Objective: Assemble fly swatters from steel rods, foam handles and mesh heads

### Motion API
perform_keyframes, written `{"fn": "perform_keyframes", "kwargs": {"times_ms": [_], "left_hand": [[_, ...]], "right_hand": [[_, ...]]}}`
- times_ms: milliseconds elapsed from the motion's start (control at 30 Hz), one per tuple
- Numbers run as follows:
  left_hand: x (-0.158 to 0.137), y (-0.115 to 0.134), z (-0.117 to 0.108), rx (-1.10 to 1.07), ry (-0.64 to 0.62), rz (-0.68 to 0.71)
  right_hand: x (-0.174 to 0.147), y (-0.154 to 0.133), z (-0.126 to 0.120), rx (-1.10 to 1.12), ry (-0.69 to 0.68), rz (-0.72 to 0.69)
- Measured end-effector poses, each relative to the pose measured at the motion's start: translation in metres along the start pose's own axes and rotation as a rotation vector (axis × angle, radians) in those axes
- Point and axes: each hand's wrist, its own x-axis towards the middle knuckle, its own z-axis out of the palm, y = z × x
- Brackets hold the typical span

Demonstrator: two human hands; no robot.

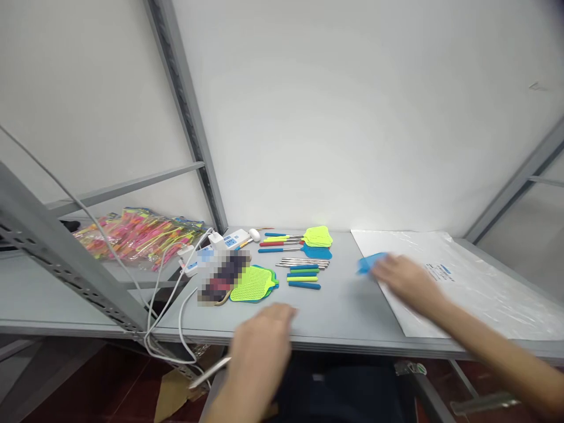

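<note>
My left hand point(264, 343) is over the front edge of the table, blurred by motion, with its fingers curled. A thin pale rod point(210, 373) sticks out to the left from beside it; whether the hand grips it is hidden. My right hand point(403, 281), also blurred, pinches a flat blue piece point(370, 262) that resembles a fly swatter head. Between the hands lie several loose blue and green handles point(304, 278) and several metal rods point(304, 262). Behind them are fly swatters point(317, 236) with yellow and blue heads. Perforated green swatter heads point(252, 285) form a pile at the left.
A phone point(224, 279), blurred out, touches the pile of heads. Behind it are a power strip point(235, 239) and white cables point(152, 317) hanging over the edge. A white plastic sheet point(476, 294) covers the right side. Bagged colourful goods point(141, 235) lie beyond the metal post point(189, 106).
</note>
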Motion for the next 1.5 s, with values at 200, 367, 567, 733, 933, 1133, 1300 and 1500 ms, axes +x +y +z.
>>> {"fn": "perform_keyframes", "kwargs": {"times_ms": [200,367,567,733,933,1133,1300,1500], "left_hand": [[-0.011,-0.04,-0.021,-0.012,0.138,-0.157],[-0.002,0.011,0.006,-0.051,0.101,0.081],[0.019,0.028,0.05,-0.106,0.249,0.207],[0.038,0.027,0.082,-0.139,0.373,0.237],[0.046,0.002,0.094,-0.115,0.448,0.308],[0.016,-0.041,0.091,-0.081,0.576,0.322],[-0.001,-0.06,0.08,-0.087,0.524,0.234],[0.006,-0.059,0.084,-0.072,0.6,0.212]], "right_hand": [[-0.033,0.041,-0.014,-0.14,0.105,0.427],[0.009,-0.026,0.028,0.089,0.08,0.144],[0.053,-0.043,0.088,0.22,0.027,-0.059],[0.097,-0.047,0.108,0.279,0.095,-0.176],[0.147,-0.068,0.127,0.365,0.113,-0.311],[0.17,-0.088,0.154,0.672,0.178,-0.46],[0.179,-0.091,0.174,0.926,0.285,-0.473],[0.188,-0.099,0.193,0.817,0.085,-0.529]]}}
